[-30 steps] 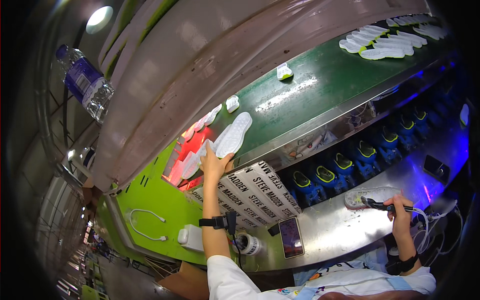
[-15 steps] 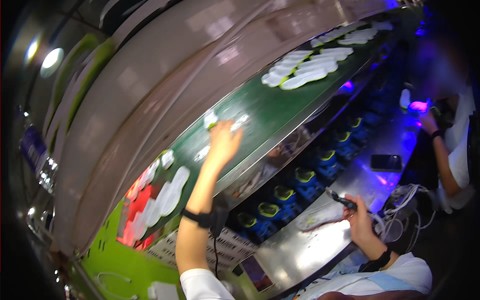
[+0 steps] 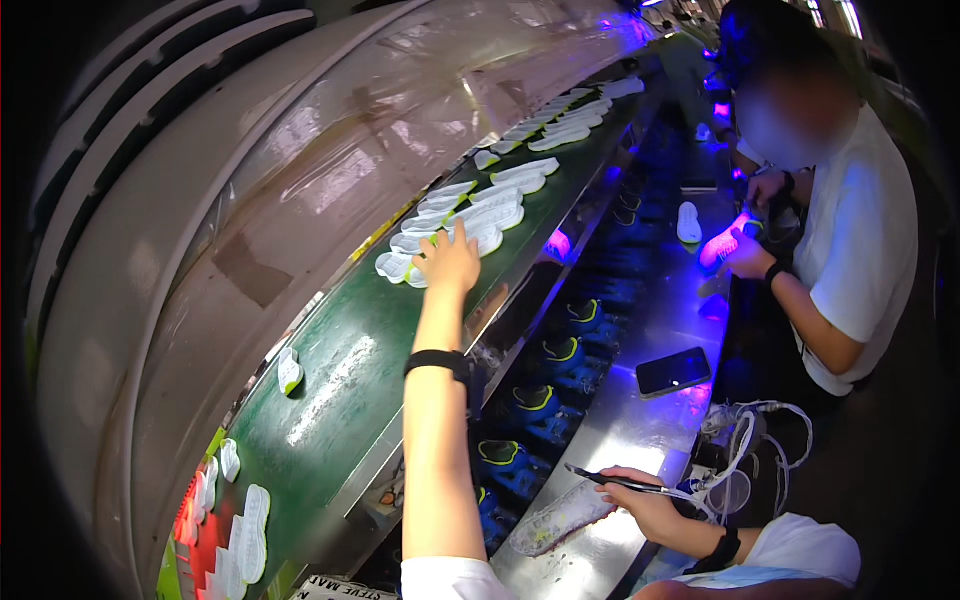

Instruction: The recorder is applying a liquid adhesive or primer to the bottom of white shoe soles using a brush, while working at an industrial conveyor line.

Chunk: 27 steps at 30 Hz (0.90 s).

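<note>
My left hand (image 3: 447, 260) reaches out over a green conveyor belt (image 3: 345, 345), its fingers spread at the near end of a cluster of white shoe soles (image 3: 492, 212) with yellow-green edges. The fingertips overlap the nearest sole; whether they press on it I cannot tell. Over the metal bench, my right hand (image 3: 645, 505) is closed round a slim black pen-shaped tool (image 3: 615, 480), its tip pointing left. Below the tool lies a single pale, translucent-looking sole (image 3: 555, 522) on the bench, close to my right fingers.
A lone small sole (image 3: 289, 371) lies on the belt; more soles (image 3: 250, 535) overlap at its near end. Blue shoes (image 3: 535, 402) with yellow-green collars line the lower rack. A phone (image 3: 673, 372) and white cables (image 3: 740, 455) are right. A co-worker (image 3: 860, 240) handles a purple-lit shoe part.
The view has turned. My left hand has gone from beside a lone sole to the sole cluster farther along the belt. My right hand keeps the pen-shaped tool, now more level.
</note>
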Each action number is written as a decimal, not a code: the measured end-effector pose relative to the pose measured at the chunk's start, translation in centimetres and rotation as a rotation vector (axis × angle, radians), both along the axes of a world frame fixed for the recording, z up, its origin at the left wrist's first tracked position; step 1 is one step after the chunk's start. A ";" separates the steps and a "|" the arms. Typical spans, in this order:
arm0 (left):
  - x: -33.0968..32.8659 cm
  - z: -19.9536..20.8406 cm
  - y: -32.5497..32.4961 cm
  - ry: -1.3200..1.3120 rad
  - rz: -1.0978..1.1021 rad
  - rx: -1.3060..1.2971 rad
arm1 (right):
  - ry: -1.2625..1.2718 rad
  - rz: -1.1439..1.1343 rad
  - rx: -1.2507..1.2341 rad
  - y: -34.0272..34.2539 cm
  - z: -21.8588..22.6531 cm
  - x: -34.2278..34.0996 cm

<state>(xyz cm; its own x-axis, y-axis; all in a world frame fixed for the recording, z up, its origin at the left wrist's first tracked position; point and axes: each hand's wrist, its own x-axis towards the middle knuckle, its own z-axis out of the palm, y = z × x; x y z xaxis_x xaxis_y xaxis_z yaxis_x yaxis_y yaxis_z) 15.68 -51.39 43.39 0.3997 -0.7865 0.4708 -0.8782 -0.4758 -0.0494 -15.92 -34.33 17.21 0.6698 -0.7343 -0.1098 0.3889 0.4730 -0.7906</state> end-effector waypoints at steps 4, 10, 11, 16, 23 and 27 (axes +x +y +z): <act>0.5 -1.0 2.0 0.211 -0.114 0.145 | 0.023 0.039 -0.077 1.3 -0.9 0.7; 1.3 -1.9 0.9 0.324 0.189 -0.247 | 0.022 0.023 0.081 0.2 -1.0 -0.3; 1.5 -3.0 1.1 0.029 0.401 -0.302 | 0.032 0.032 0.116 -0.4 -1.3 -0.3; 8.1 -0.4 10.7 0.690 0.229 -0.092 | 0.024 0.037 0.175 1.1 1.0 0.7; -6.1 -4.8 29.1 1.162 -0.315 -0.874 | 0.007 0.151 0.329 0.7 1.9 0.6; -11.9 -18.9 41.6 1.841 -0.209 -1.040 | -0.056 0.251 0.184 3.1 3.7 -0.1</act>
